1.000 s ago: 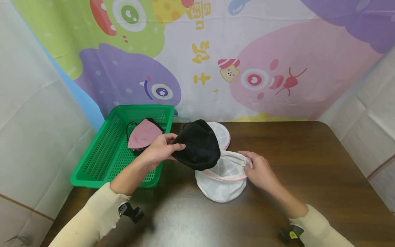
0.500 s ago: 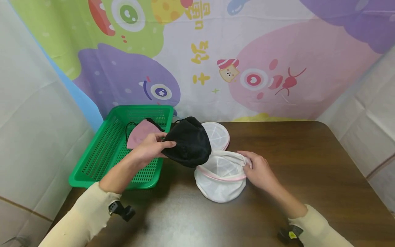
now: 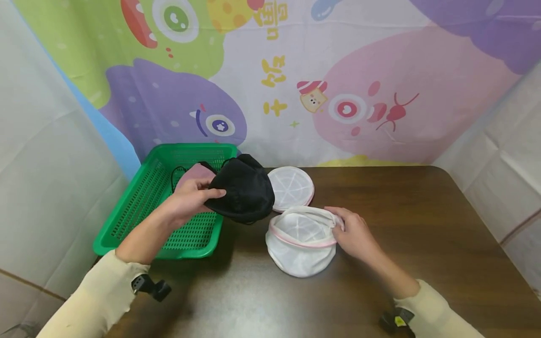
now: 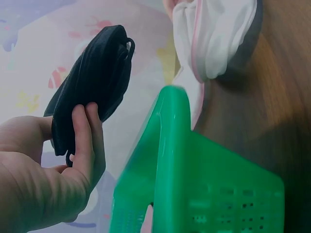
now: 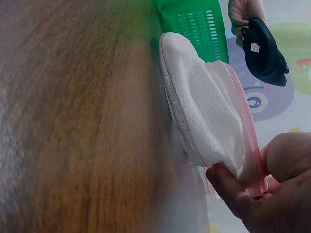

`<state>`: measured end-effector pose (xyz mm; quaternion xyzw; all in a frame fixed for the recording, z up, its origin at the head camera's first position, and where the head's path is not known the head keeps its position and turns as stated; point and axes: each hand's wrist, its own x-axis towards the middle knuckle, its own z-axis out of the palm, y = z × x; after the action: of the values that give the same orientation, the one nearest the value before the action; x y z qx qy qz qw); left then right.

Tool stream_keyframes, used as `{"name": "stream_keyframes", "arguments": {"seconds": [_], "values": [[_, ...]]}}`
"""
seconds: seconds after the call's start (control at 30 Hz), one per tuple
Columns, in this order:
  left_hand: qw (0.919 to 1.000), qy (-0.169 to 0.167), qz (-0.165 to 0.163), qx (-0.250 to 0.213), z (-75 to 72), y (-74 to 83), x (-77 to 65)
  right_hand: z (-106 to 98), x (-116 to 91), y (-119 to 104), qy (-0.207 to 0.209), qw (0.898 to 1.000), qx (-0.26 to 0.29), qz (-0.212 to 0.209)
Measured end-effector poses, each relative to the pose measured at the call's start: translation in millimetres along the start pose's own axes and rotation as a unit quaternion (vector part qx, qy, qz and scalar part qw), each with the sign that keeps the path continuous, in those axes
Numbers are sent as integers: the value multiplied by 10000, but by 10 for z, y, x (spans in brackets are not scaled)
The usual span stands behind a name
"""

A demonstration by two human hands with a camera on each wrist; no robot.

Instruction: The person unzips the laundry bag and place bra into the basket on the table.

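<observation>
My left hand point(image 3: 188, 199) pinches a folded black bra point(image 3: 243, 190) between thumb and fingers, in the air beside the green basket's right rim. Soft layers and a thin strap loop show on the bra point(image 4: 92, 73) in the left wrist view; a small white tag shows in the right wrist view. On the table stands a white mesh laundry bag point(image 3: 302, 263) with a pink zip edge, its round mouth uncovered. My right hand point(image 3: 355, 234) grips the right side of its rim. Behind it lies a round white mesh panel point(image 3: 291, 188); whether the two are joined I cannot tell.
A green plastic basket point(image 3: 186, 253) stands at the table's left. Inside is a pink cup-shaped fabric piece point(image 3: 195, 173) with black straps, partly hidden by my left hand. A cartoon-printed cloth point(image 3: 363, 56) hangs behind the brown table point(image 3: 422, 211).
My left hand has moved left with the black bra, away from above the laundry bag and toward the basket, uncovering more of the bag and mesh panel. My right hand stays on the rim.
</observation>
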<state>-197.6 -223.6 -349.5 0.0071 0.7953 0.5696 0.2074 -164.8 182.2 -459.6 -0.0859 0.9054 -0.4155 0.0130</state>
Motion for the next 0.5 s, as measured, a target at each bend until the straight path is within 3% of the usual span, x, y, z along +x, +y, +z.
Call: {"name": "stream_keyframes", "arguments": {"seconds": [0.5], "values": [[9993, -3, -349, -157, -344, -99, -134, 10, -6, -22, 28, 10000, -40, -36]]}}
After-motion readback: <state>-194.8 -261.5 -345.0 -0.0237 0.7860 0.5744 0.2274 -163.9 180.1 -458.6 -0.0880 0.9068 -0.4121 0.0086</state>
